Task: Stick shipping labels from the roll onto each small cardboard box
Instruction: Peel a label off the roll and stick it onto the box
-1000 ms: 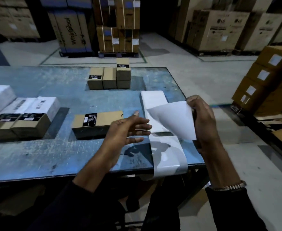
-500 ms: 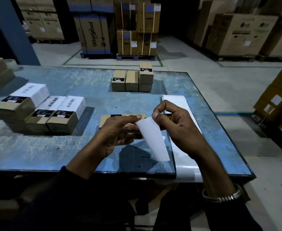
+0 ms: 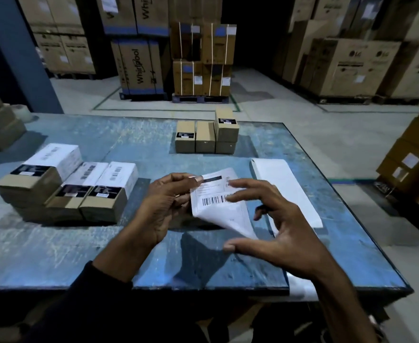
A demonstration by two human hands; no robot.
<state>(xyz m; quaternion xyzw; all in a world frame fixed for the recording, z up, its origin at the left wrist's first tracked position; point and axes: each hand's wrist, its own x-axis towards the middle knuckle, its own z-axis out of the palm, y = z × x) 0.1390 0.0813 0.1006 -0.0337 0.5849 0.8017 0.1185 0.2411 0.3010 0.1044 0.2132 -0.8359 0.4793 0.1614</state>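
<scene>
Warehouse, blue counter (image 3: 55, 256) | left hand (image 3: 165, 204) pinches label (image 3: 218, 206) at its top edge, frame centre | right hand (image 3: 275, 226) spread open beside it | label looks light, floppy, sticky: hold by edges

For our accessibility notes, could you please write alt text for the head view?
The left hand pinches a barcoded shipping label over a blue table while the open right hand touches it. Labelled small cardboard boxes lie left.
</scene>
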